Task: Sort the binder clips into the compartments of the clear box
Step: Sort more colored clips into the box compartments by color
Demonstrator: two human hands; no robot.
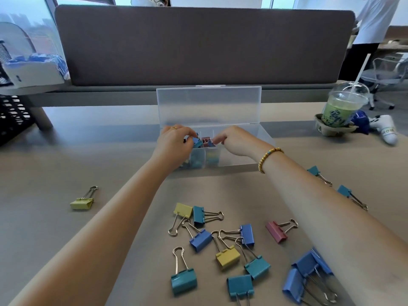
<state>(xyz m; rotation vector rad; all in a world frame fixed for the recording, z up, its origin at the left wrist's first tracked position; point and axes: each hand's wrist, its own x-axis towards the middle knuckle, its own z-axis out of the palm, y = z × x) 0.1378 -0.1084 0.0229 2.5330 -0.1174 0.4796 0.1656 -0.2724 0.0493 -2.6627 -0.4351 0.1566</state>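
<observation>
Both forearms reach forward over the desk; the left hand pinches a blue binder clip over the clear box, the right hand holding a pink clip beside it. Loose clips lie between the arms.

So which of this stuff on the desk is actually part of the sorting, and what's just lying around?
Part of the job:
- clear box, lid open
- loose binder clips on the desk
- left hand holding a blue clip
- right hand over the box

Just lying about:
- green drink
- black basket
- divider panel
</observation>
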